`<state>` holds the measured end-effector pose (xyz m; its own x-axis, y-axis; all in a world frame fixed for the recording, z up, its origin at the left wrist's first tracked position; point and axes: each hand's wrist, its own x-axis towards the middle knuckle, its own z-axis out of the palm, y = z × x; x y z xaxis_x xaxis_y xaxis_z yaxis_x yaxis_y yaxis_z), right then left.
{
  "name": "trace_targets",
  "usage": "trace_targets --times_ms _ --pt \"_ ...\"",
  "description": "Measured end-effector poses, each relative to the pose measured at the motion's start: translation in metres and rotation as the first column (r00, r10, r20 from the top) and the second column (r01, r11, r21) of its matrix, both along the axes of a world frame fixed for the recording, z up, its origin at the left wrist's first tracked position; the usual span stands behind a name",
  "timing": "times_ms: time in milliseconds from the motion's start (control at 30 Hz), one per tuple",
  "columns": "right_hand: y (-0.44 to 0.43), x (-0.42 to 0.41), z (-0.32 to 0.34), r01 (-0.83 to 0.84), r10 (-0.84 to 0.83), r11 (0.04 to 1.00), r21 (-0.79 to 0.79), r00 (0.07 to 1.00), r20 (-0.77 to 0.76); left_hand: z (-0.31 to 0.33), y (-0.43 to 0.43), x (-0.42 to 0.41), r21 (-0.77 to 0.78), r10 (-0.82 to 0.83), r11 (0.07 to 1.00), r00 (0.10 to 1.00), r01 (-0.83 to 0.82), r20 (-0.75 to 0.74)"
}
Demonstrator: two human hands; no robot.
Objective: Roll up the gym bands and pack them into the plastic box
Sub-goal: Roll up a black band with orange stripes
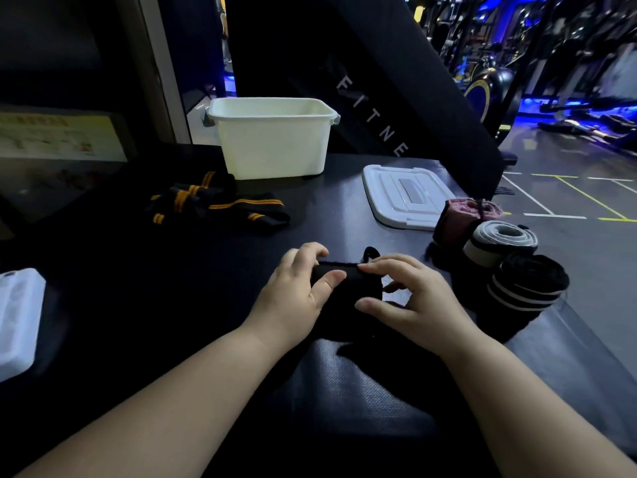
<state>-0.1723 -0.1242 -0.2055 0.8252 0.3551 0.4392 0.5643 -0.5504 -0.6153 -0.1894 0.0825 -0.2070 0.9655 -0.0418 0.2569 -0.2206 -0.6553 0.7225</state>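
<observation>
Black gym band (pixel 344 288): lay at the near middle of the tabletop (pixel 327 215), partly wound into a roll between both hands. Its unrolled tail seemed to trail toward the person, though black cloth on a dark surface made the edge hard to follow.
Left hand (pixel 293 298): fingers curled over the roll's left end, thumb pressed on its near face.
Right hand (pixel 420 305): fingers bent over the roll's right end, fingertips on top, thumb low on the near side.
Handling: probably soft, light, springy cloth that would loosen if let go. It was best held across the roll's full width, thumbs pinning the outer lap, with tension on the tail.
Rolled bands: three stood close together at the right edge. Nearest was the black-and-white striped roll (pixel 527 288), then the grey-white roll (pixel 499 243) behind it, and the pink roll (pixel 462 215) farthest.
Loose bands (pixel 217 205): black with orange stripes, heaped unrolled, left of centre and farther back.
Lid (pixel 406 194): white, flat on the tabletop, just beside the pink roll.
Plastic box (pixel 272 139): white, open, at the far edge, well apart from the hands. Its floor was hidden from this angle.
</observation>
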Motion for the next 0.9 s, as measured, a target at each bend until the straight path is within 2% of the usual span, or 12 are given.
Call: trace_targets --times_ms 100,267,333,467,567,633,733,900 --pt "0.001 0.0 0.001 0.063 -0.064 0.998 -0.004 0.996 -0.066 0.0 0.001 -0.003 -0.004 0.03 1.0 0.995 -0.03 0.092" --pt "0.005 0.006 0.012 0.165 -0.18 0.976 -0.142 0.979 -0.094 0.0 0.003 -0.01 0.031 0.067 0.997 0.995 -0.069 0.078" --pt "0.007 0.01 0.018 0.182 -0.207 0.956 -0.229 0.974 -0.094 0.004 0.004 -0.013 0.109 0.114 0.987 0.993 -0.118 0.044" --pt "0.01 0.017 0.035 0.16 -0.192 0.923 -0.351 0.979 -0.061 0.012 0.005 -0.013 0.377 0.201 0.912 0.977 -0.159 -0.074" --pt "0.014 0.027 0.046 0.096 -0.162 0.904 -0.417 0.979 -0.125 0.02 0.001 -0.009 0.418 0.204 0.898 0.971 -0.137 -0.121" --pt "0.017 0.037 0.048 0.063 -0.161 0.915 -0.399 0.963 -0.217 0.024 -0.003 -0.005 0.434 0.2 0.892 0.972 -0.128 -0.124" --pt "0.02 0.044 0.043 0.059 -0.157 0.953 -0.296 0.936 -0.316 0.027 -0.007 0.003 0.38 0.19 0.919 0.963 -0.105 -0.192" --pt "0.02 0.05 0.034 0.074 -0.151 0.975 -0.211 0.914 -0.376 0.025 -0.01 0.028 0.171 0.145 0.981 0.944 -0.097 -0.295"
